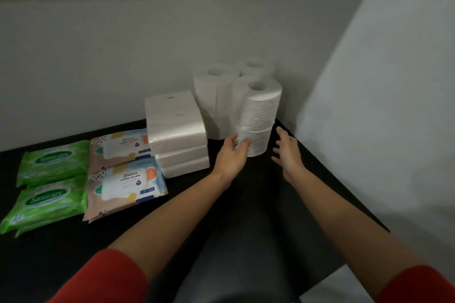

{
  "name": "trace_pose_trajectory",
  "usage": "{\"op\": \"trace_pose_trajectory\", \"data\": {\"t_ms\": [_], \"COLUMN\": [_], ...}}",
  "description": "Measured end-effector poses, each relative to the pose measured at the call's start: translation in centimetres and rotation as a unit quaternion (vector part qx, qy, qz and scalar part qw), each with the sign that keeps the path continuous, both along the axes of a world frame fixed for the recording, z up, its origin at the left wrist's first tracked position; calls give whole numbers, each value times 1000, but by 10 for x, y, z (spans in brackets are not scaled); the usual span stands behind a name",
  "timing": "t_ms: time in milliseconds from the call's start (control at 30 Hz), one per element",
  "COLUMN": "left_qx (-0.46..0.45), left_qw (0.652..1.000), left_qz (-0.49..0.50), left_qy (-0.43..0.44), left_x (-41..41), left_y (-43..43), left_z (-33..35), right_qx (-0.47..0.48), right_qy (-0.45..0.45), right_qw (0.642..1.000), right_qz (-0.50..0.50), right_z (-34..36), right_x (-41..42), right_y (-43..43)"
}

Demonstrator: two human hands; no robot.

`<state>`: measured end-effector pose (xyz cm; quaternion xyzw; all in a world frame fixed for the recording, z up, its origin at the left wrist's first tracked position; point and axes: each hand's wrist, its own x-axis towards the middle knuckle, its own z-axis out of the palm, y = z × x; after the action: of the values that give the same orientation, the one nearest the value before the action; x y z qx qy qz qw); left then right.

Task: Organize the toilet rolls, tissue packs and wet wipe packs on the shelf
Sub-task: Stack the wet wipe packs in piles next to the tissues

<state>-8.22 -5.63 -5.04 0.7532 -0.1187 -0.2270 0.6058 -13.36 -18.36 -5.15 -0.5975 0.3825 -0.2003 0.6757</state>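
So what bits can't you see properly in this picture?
Head view only:
Back toilet roll: mostly hidden behind the front rolls.
Green wipe packs: one underneath, nearly covered.
Pastel wipe packs: small print too tiny.
Left hand: blurred, so its grip on the roll is unclear.

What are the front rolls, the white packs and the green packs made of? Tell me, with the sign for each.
The front rolls: soft paper, matte, embossed; a dimpled pattern shows on their sides.
The white packs: tissue, probably wrapped in clear plastic film; glossy sheen and creases at the edges.
The green packs: printed plastic film, shiny; highlights and wrinkles show.
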Motion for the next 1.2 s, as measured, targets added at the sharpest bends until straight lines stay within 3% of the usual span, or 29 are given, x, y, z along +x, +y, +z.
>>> {"op": "trace_pose_trajectory", "data": {"t_ms": [500,1200], "left_qx": [-71,-87], "left_qw": [985,986], "left_qz": [66,52], "left_qy": [145,131], "left_x": [59,71], "left_y": [-51,-46], "left_z": [-34,-30], "right_qx": [48,85], "right_qy": [-14,-28], "right_qw": [996,995], "right_qz": [71,51], "right_z": [12,4], "right_x": [40,51], "right_y": [-26,-13]}}
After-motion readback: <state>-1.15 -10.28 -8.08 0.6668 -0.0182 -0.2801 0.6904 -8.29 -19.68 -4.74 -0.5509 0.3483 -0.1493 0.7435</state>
